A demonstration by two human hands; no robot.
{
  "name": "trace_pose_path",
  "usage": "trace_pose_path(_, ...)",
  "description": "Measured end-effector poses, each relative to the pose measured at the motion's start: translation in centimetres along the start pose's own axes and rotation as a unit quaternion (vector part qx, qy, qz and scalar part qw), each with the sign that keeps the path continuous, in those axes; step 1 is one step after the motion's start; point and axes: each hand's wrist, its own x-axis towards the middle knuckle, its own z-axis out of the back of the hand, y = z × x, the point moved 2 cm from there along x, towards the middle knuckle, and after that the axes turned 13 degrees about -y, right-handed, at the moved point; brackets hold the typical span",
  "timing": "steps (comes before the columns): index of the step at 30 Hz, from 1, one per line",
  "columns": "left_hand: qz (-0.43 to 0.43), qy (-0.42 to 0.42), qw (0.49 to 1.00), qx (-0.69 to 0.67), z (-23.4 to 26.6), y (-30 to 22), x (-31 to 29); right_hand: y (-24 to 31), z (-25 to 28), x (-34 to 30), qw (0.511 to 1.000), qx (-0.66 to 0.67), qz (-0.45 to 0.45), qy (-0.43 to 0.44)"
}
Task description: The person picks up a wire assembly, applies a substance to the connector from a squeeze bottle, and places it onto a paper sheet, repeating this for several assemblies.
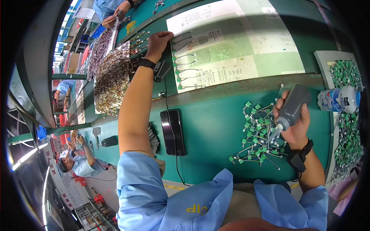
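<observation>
My left hand (158, 44) reaches to the far left corner of a printed sheet (246, 50). Its thumb and fingers are pinched together; what lies between them is hidden. Just nearer than the fingertips, small green connectors (175, 65) with short dark wires lie in a row along the sheet's left edge. In my right hand (295, 133) is a grey squeeze bottle (296, 102), tilted with its pale nozzle pointing down and left. Under the nozzle spreads a loose pile of green connectors with wires (254, 133). A thin wire with a white end sticks up by the right fingers.
A black phone (173, 133) with a cable across it lies mid-table. Bundled wires (111, 82) are heaped on the left. At right, a plastic bottle (339, 99) lies across a tray (323, 63) of green connectors. A raised ledge (246, 86) crosses the table. Co-workers sit at left.
</observation>
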Motion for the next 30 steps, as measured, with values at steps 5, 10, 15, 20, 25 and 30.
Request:
trace_pose_path(5, 0.006, -0.011, 1.000, -0.022, 0.1, -0.4, -0.6, -0.2, -0.4, -0.5, 0.998, -0.021, 0.029, -0.049)
trace_pose_path(10, 0.056, -0.017, 0.997, -0.058, 0.4, 0.9, -0.4, -0.2, 0.0, -0.2, 0.999, -0.011, 0.019, -0.040)
trace_pose_path(15, -0.089, -0.051, 0.995, -0.019, 3.0, -4.3, -2.4, 0.5, 0.1, -0.7, 0.999, 0.026, -0.001, -0.024)
trace_pose_path(20, -0.157, 0.230, 0.960, -0.003, 0.2, -17.4, -15.9, 1.3, 0.2, -0.3, 0.998, 0.062, -0.006, 0.025)
trace_pose_path(25, -0.299, 0.290, 0.909, -0.010, -5.3, -19.7, -27.1, 1.0, 0.4, -0.1, 0.993, 0.093, 0.013, 0.070)
trace_pose_path(30, -0.214, 0.242, 0.946, 0.022, -5.5, -18.6, -29.6, 0.9, 0.3, -0.5, 0.994, 0.075, 0.007, 0.078)
